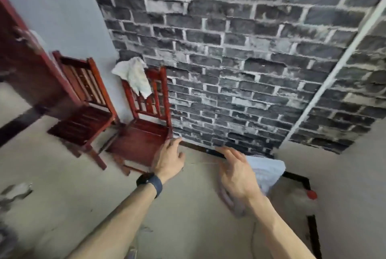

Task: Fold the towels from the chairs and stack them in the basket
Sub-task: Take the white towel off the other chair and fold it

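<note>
A crumpled white towel (134, 75) hangs over the top rail of the right red wooden chair (144, 133), which stands against the wall. The left red chair (83, 112) beside it carries no towel. My left hand (169, 159), with a dark watch on its wrist, hovers by the front right corner of the right chair's seat, fingers relaxed and holding nothing. My right hand (236, 175) is spread open above the floor, also holding nothing. A pale blue-white towel (265, 172) lies just behind my right hand. The basket is hidden or blurred.
A dark grey brick-patterned wall (240, 60) rises straight ahead, with a pale plain wall at left. A red wooden door frame (31, 74) stands at far left. The floor (188, 217) is bare concrete. A small red object (311, 194) lies at right near dark floor edging.
</note>
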{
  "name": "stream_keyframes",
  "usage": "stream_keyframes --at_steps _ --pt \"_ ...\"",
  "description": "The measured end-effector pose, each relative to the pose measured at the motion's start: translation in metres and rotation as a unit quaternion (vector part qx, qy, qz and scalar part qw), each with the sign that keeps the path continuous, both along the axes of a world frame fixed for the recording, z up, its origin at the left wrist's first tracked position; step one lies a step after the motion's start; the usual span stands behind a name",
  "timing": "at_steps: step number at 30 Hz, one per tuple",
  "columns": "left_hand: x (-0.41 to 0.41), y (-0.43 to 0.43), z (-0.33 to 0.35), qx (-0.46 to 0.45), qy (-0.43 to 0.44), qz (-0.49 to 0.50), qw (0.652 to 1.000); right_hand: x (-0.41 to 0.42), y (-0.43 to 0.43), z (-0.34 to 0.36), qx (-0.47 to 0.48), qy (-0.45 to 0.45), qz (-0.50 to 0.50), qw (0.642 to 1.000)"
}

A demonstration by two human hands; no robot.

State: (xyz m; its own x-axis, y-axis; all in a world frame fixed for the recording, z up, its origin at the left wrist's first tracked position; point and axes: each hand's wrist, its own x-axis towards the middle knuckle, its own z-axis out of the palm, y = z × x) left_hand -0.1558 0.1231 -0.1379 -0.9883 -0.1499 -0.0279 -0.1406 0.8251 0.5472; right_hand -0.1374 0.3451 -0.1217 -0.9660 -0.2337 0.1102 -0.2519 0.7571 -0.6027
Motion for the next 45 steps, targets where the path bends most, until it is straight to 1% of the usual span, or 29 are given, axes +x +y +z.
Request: stream_keyframes --at_steps 2,4,7,12,16,19,25,29,32,34,36,39,41,45 --pt "-0.006 -0.051 0.015 0.006 0.017 0.052 0.998 -0.023 -0.045 0.010 -0.002 0.020 0.039 0.999" --pt "-0.017 -0.096 0.033 0.009 0.032 0.080 0.996 -0.047 -0.088 0.022 -0.001 0.053 0.065 0.996" --pt "-0.037 -0.156 0.062 -0.002 0.055 0.096 0.994 -0.084 -0.147 0.046 0.006 0.101 0.087 0.991" --pt "-0.076 -0.238 0.105 -0.040 0.102 0.096 0.989 -0.148 -0.227 0.087 0.005 0.142 0.106 0.984" --pt "-0.116 -0.277 0.129 -0.058 0.123 0.103 0.985 -0.198 -0.269 0.103 0.009 0.155 0.118 0.981" --pt "-0.153 -0.300 0.132 -0.058 0.137 0.101 0.984 -0.238 -0.295 0.105 0.011 0.151 0.117 0.981" --pt "-0.250 -0.344 0.115 -0.061 0.135 0.105 0.983 -0.340 -0.339 0.077 0.030 0.117 0.117 0.986" --pt "-0.332 -0.375 0.089 -0.067 0.087 0.115 0.987 -0.430 -0.375 0.044 0.072 0.077 0.122 0.987" --pt "-0.395 -0.398 0.067 -0.060 0.034 0.128 0.989 -0.500 -0.401 0.018 0.131 0.017 0.127 0.983" --pt "-0.432 -0.411 0.051 -0.061 -0.004 0.135 0.989 -0.541 -0.416 0.001 0.189 -0.018 0.137 0.972" --pt "-0.466 -0.421 0.035 -0.056 -0.037 0.146 0.987 -0.579 -0.432 -0.020 0.252 -0.034 0.146 0.956" --pt "-0.510 -0.428 0.009 -0.072 -0.095 0.135 0.984 -0.614 -0.449 -0.053 0.333 -0.066 0.150 0.928" --pt "-0.536 -0.427 -0.009 -0.076 -0.129 0.127 0.981 -0.620 -0.453 -0.074 0.350 -0.075 0.146 0.922" --pt "-0.579 -0.418 -0.037 -0.089 -0.158 0.127 0.975 -0.616 -0.448 -0.105 0.309 -0.019 0.143 0.940"
